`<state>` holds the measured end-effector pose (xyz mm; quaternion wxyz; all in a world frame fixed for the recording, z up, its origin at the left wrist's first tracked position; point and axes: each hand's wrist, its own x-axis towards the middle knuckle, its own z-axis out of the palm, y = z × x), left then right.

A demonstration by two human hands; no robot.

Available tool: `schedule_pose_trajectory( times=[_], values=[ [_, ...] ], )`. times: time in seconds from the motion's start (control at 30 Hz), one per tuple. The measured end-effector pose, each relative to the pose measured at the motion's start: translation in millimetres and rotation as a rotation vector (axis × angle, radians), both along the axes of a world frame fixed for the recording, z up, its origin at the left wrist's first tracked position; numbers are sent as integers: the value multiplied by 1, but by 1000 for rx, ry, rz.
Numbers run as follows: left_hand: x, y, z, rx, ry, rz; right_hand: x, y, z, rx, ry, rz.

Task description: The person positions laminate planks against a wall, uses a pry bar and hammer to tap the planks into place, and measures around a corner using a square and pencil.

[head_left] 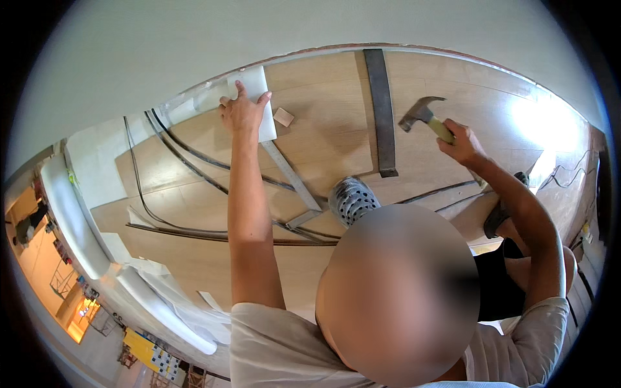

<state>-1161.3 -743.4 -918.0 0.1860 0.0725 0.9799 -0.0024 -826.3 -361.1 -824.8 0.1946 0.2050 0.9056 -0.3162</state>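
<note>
From the head view, I see the left hand (243, 116) with its fingers spread apart on a white panel (257, 81) by the wall (291, 26); the right hand's (464, 145) fingers clamp a hammer (429, 119) over the plank floor (323, 84). A wooden block (283, 117) lies beside the panel.

A pale grey-beige shirt (495, 355) with short, loose sleeves (265, 336) is worn, along with black shorts (499, 284) and a grey, rounded, densely perforated clog (354, 199); the hands (243, 118) are left bare.
</note>
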Motion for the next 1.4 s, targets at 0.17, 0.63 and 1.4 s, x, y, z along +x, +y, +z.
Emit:
schedule_pose_trajectory(
  times=[0.17, 0.63, 1.4],
  values=[
    [2, -29, -23, 167, 190, -110, -90, -114, 4, -468, -67, -181],
    [33, -113, 73, 1099, -232, 630, -259, -294, -50, 364, 625, 606],
    [-29, -160, 22, 881, -494, 234, -273, -322, -103, 443, 252, 612]
  ],
)
